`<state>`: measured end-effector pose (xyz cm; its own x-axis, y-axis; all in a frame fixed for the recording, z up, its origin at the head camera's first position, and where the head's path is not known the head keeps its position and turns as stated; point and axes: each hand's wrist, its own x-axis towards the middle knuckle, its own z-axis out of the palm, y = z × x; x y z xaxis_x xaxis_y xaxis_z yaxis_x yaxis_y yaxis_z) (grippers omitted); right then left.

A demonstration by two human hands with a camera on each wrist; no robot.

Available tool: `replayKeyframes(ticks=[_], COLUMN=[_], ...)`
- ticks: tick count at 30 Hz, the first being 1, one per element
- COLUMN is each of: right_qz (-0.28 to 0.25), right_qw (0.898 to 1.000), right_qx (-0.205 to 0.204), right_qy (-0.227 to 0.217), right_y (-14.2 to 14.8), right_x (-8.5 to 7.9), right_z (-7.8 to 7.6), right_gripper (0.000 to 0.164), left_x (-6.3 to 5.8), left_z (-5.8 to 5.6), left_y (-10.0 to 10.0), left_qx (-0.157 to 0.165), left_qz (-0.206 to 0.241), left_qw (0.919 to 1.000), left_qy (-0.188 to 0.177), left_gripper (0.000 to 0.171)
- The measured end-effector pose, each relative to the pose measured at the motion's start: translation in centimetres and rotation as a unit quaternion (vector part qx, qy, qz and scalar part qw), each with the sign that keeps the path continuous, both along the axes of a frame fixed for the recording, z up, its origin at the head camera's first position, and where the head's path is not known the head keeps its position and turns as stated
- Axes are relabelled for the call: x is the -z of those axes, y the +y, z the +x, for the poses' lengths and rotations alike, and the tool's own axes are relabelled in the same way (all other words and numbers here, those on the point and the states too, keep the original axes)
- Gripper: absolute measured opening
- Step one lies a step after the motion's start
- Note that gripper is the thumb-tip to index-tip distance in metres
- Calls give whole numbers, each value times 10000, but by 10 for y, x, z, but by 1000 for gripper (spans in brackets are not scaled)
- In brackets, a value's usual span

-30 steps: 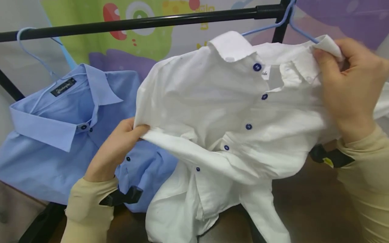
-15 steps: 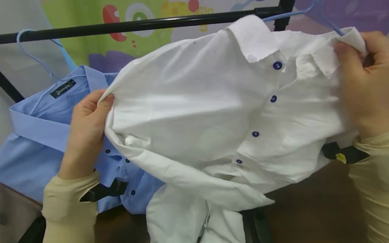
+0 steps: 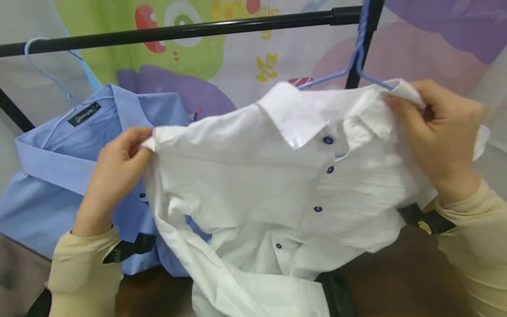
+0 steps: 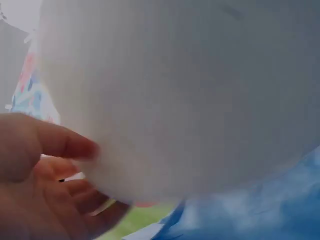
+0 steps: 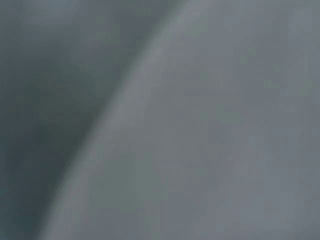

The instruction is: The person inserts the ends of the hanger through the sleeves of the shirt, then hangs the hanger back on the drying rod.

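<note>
A white shirt (image 3: 245, 176) with dark blue buttons hangs on a blue wire hanger (image 3: 361, 48), spread between both hands. With thumb and fingers, my left hand (image 3: 115, 176) pinches its shoulder corner at the left; the sleeve droops below. My right hand (image 3: 447, 136) grips the collar side at the other shoulder, close to the hanger's wire. In the left wrist view, pale shirt cloth (image 4: 175, 100) fills most of the picture beside the left hand (image 4: 55, 185). Blurred pale cloth (image 5: 210, 140) covers the right wrist view and no hand shows there.
A blue shirt (image 3: 51, 198) on another blue hanger (image 3: 43, 70) hangs from the black rail (image 3: 198, 30), behind my left hand. A cartoon-printed backdrop (image 3: 245, 61) stands behind the rail. A dark brown surface (image 3: 392, 273) lies below.
My left hand has moved left, first drawing the white shirt taut, and now pinches its shoulder corner. My right hand went right and up, then back left and down with the collar and hanger.
</note>
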<state>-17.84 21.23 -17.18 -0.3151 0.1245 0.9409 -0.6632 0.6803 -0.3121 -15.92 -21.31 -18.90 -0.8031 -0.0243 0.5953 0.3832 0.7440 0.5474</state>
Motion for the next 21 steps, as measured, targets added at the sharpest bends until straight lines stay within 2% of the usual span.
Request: replayKeyframes(ticks=[1, 3, 7, 10, 14, 18, 21], right_qz=[209, 589, 995, 1116, 1217, 1453, 1722], right_qw=[9998, 9982, 9949, 9930, 9897, 9839, 9803], right_qx=[60, 81, -107, -359, -746, -980, -845], right_qy=[39, -43, -139, -104, -131, -355, -468], right_y=[-5, -14, -30, -41, -49, -51, -48], right_x=[6, 16, 32, 42, 54, 62, 65], right_z=[-1, -3, -6, -8, -10, -12, -13], right_gripper=[21, 18, 11, 11, 13, 15, 15], left_x=[5, 11, 15, 21, 35, 46, 48], left_z=[2, 6, 13, 14, 13, 11, 10], left_y=[3, 11, 38, 55, 65, 63, 61], left_qx=[177, 596, 1388, 1629, 1373, 788, 405], left_qz=[-136, -324, -581, -1031, -1261, -1049, -978], left_qw=[9994, 9967, 9884, 9812, 9823, 9887, 9896], left_qy=[-257, -447, -196, -96, 208, 728, 972], left_gripper=[36, 44, 36, 29, 12, 25, 17])
